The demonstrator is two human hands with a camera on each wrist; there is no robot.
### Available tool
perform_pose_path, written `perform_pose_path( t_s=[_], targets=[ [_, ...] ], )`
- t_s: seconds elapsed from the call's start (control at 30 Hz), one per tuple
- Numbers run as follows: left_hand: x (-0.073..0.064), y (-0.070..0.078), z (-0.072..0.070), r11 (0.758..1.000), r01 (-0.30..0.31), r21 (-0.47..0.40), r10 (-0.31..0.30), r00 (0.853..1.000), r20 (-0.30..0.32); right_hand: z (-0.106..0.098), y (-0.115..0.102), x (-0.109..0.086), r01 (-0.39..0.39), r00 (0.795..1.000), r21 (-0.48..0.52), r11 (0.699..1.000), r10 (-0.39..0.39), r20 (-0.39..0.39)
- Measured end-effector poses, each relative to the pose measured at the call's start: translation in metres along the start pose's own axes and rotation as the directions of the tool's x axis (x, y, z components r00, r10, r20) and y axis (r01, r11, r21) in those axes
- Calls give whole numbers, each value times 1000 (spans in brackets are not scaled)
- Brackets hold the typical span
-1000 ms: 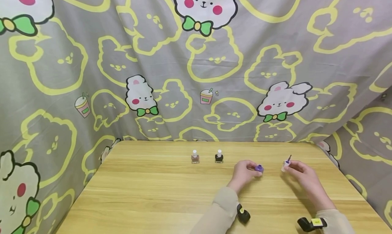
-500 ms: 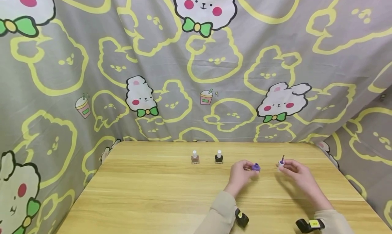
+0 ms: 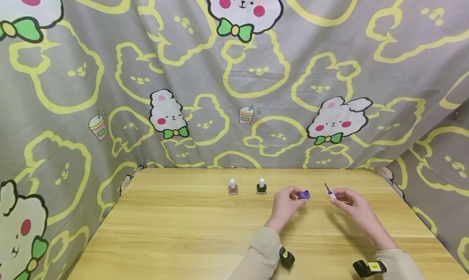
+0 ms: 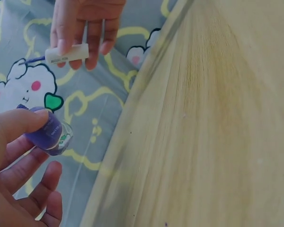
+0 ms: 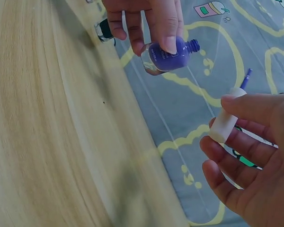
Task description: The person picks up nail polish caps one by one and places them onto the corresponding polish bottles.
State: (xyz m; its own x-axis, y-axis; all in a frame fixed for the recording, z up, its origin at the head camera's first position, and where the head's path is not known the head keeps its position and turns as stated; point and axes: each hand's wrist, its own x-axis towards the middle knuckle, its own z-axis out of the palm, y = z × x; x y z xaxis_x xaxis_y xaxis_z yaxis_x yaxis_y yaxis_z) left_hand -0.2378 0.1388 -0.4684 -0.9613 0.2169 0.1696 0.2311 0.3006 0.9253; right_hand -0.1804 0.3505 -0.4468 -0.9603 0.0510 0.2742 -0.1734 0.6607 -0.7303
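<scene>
Between thumb and fingers my left hand (image 3: 285, 206) pinches an uncapped purple nail polish bottle (image 4: 48, 133), its threaded neck bare in the right wrist view. Opposite it, my right hand (image 3: 353, 204) pinches the white cap (image 5: 226, 120) of the polish. A purple-coated brush (image 3: 327, 188) sticks out of the cap, pointing up and toward the left. Bottle and brush are a short way apart, both held above the table. Left of my hands, a black nail polish bottle (image 3: 261, 187) and a brownish-pink nail polish bottle (image 3: 233, 188) stand upright with white caps on.
The wooden table (image 3: 176, 227) ends at a back edge just behind the standing bottles. A grey curtain (image 3: 205, 76) with cartoon bunnies hangs behind and around it. Black wrist cameras (image 3: 287, 257) sit on both sleeves.
My right hand has moved left with the cap, and the brush now tilts left toward the bottle. My left hand has shifted slightly left and up with the bottle.
</scene>
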Motion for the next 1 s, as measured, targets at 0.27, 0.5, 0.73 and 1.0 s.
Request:
perform_pose_path(
  t_s=[0.27,0.5,0.73,1.0],
  targets=[
    [0,0,3,999,-11,41,10,1000,13,-2,-10,1,89,996,-26,996,-90,-21],
    [0,-1,3,996,-37,78,36,999,13,-5,-19,0,137,989,-114,984,-143,-47],
    [-1,-2,3,990,-64,127,61,998,23,-9,-22,-2,175,981,-176,969,-187,-53],
    [-2,-1,5,983,-83,166,78,996,31,-9,-23,-3,217,969,-240,946,-239,-62]
  ],
)
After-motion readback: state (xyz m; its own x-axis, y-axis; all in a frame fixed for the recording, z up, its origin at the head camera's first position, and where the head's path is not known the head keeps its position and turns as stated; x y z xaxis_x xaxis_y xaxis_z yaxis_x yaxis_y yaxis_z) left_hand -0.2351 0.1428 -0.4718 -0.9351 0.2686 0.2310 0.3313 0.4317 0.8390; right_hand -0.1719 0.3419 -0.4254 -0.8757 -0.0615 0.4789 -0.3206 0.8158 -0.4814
